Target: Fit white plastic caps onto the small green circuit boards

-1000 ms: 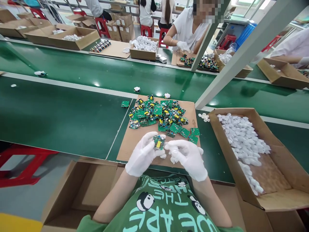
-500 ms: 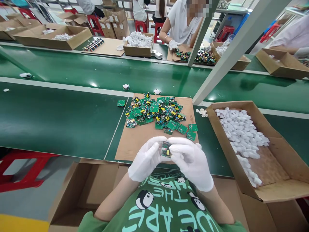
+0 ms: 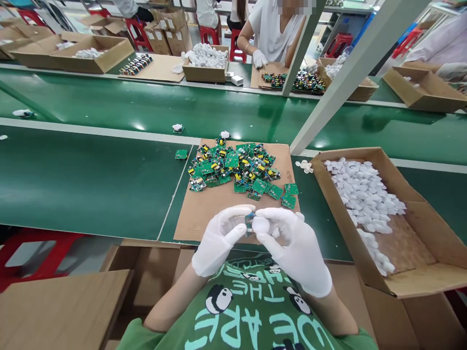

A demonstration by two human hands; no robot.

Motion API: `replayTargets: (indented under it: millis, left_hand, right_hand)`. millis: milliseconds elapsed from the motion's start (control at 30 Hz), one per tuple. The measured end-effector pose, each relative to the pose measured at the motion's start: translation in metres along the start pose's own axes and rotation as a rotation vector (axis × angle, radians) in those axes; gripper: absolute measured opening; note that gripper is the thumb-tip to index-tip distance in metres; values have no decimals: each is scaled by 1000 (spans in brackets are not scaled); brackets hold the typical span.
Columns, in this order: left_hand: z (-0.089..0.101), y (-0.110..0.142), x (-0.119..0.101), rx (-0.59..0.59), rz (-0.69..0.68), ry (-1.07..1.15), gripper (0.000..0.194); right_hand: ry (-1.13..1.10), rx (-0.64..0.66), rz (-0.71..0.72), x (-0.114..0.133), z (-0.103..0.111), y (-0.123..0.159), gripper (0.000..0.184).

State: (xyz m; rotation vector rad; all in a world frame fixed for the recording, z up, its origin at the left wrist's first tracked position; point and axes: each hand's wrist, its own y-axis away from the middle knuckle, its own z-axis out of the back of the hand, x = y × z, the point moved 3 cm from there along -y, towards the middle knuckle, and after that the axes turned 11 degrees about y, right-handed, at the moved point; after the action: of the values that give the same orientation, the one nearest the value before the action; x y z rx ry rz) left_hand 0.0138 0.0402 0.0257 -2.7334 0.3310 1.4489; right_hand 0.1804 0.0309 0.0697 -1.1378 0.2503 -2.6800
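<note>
In front of my chest, my white-gloved left hand (image 3: 221,239) pinches a small circuit board (image 3: 249,223) by its edge. My right hand (image 3: 297,245), gloved too, grips a white round pad (image 3: 260,225) and has it up against the board. More white bits show between its fingers, but I cannot tell how many. Just beyond both hands, a heap of green circuit boards (image 3: 233,165) with yellow and black parts lies on a cardboard sheet (image 3: 197,218).
To the right, an open cardboard box (image 3: 426,243) holds white pads (image 3: 365,194). A slanted metal post (image 3: 350,82) rises beside it. Behind the heap runs a green conveyor (image 3: 127,102) carrying wrapped boards. A co-worker (image 3: 272,34) sits opposite. Brown cardboard (image 3: 62,306) lies at lower left.
A white round pad now shows at the board, in my right hand's fingers. The board has turned more edge-on. Pieces on the conveyor have shifted left. Brown cardboard has appeared at lower left.
</note>
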Motion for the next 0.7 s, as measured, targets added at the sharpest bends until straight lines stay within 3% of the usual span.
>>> replayTargets:
  millis: [100,267,367,533,700]
  left_hand:
    - [0,1,0,18,1,34,24]
    - [-4,3,1,21,93,197,26]
    - [-4,2,3,76,178,266,39]
    - [-8,-1,4,240,320,2,49]
    - [-18,1,-4,304,339,-109,39]
  right_hand:
    - [71,13,48,2,2,-4,25]
    - [30,-32,357,3,-4,-9,30]
    - [-33,-51,453,-1,-7,-9,33]
    - [89,-32,392,-5,-7,-9,39]
    - [-87,31,542,-4,-7,-13,43]
